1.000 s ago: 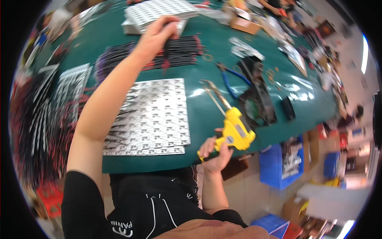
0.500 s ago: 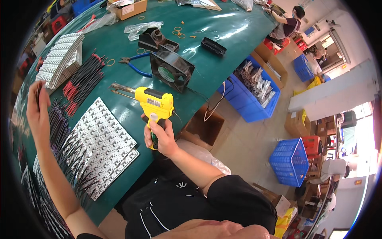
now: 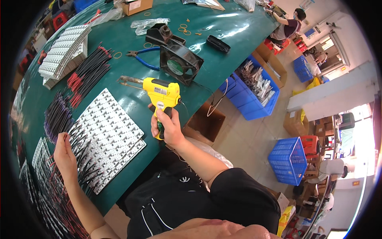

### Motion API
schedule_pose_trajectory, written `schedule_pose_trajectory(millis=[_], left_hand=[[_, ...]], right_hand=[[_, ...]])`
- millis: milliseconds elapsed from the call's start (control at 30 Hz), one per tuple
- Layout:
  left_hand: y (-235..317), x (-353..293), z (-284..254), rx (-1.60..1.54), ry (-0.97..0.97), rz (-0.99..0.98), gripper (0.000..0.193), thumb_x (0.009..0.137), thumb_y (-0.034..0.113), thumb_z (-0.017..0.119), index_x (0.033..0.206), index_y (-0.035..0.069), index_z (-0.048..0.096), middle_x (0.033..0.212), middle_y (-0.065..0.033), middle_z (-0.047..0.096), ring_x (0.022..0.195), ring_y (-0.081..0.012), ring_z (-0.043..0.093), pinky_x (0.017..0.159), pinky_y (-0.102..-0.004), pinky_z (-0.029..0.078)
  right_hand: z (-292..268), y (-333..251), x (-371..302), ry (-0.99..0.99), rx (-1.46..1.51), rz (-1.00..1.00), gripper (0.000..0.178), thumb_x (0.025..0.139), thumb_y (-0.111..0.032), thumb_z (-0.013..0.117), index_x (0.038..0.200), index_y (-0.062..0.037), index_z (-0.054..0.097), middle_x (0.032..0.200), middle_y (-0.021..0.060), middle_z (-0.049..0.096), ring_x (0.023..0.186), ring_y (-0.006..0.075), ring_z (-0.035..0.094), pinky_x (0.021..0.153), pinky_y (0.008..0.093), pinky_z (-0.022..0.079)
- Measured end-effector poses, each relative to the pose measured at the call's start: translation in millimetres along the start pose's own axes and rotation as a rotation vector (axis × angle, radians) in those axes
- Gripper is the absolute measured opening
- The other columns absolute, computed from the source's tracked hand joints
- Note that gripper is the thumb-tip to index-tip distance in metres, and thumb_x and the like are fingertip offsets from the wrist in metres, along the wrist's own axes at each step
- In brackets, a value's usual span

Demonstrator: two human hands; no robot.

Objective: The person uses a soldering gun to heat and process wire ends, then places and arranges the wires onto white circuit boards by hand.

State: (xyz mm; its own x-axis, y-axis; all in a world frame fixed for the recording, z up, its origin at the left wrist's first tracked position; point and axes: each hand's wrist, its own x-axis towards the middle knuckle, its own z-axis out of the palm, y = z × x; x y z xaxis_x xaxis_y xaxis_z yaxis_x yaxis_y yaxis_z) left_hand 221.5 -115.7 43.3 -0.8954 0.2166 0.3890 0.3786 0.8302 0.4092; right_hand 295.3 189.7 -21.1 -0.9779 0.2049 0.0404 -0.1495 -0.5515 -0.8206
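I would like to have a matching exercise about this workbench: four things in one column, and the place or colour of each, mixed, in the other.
1. yellow soldering gun
2. pliers
3. fan
4. red-tipped black wires

A. dark square frame, green centre
B. beside the far stack of white panels
C. in the right hand
D. blue handles

Pairs: 1-C, 2-D, 3-A, 4-B

- That gun-shaped tool [image 3: 163,95]: loud yellow, black along its top
- Tabletop [image 3: 119,68]: deep green
- Board sheet [image 3: 112,129]: white, repeating dark speckle across it
- Far wires [image 3: 90,67]: black, red at both ends
- Nearer wire bundle [image 3: 57,115]: purple and black
- Pliers [image 3: 144,63]: blue handles
- Fan [image 3: 181,64]: black, green centre
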Motion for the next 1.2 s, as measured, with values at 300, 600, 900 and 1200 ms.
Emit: schedule_pose_trajectory(millis=[300,600,900,1200], left_hand=[[-12.2,-6.8,8.5,-0.076,0.039,-0.034,0.009,0.089,0.000,0.052,0.098,-0.001,0.053,0.086,-0.0161,0.061,0.073,-0.0292,0.059,0.067,-0.0297,0.045],[16.9,0.0,4.2,-0.100,-0.070,0.137,0.013,0.087,-0.003,0.052,0.099,-0.001,0.054,0.083,-0.0135,0.053,0.068,-0.0282,0.051,0.064,-0.0280,0.042],[26.1,-3.5,-30.6,-0.084,0.065,0.127,0.008,0.079,-0.006,0.057,0.086,-0.001,0.055,0.077,-0.0126,0.053,0.069,-0.0264,0.055,0.062,-0.0283,0.043],[1.8,-15.4,17.0,-0.260,-0.078,0.032,0.014,0.076,0.007,0.064,0.088,0.001,0.060,0.084,-0.0113,0.055,0.076,-0.0322,0.058,0.066,-0.0389,0.046]], right_hand=[[-1.7,1.1,0.9,0.019,-0.028,-0.023,0.033,0.092,-0.024,0.046,0.112,0.0033,0.046,0.062,0.0043,0.048,0.046,0.0112,0.047,0.044,0.0256,0.041],[-5.7,-3.8,-1.3,0.031,-0.019,-0.007,0.035,0.092,-0.024,0.047,0.113,0.0039,0.046,0.062,0.0046,0.048,0.046,0.0115,0.047,0.044,0.0264,0.042],[11.5,4.8,0.7,0.101,-0.092,0.026,0.040,0.089,-0.028,0.048,0.112,0.0049,0.045,0.057,0.0029,0.043,0.041,0.0114,0.043,0.039,0.0259,0.039],[7.8,3.9,3.8,0.053,-0.043,-0.053,0.043,0.091,-0.029,0.046,0.114,0.0069,0.039,0.057,0.0041,0.042,0.040,0.0115,0.040,0.035,0.0247,0.037]])
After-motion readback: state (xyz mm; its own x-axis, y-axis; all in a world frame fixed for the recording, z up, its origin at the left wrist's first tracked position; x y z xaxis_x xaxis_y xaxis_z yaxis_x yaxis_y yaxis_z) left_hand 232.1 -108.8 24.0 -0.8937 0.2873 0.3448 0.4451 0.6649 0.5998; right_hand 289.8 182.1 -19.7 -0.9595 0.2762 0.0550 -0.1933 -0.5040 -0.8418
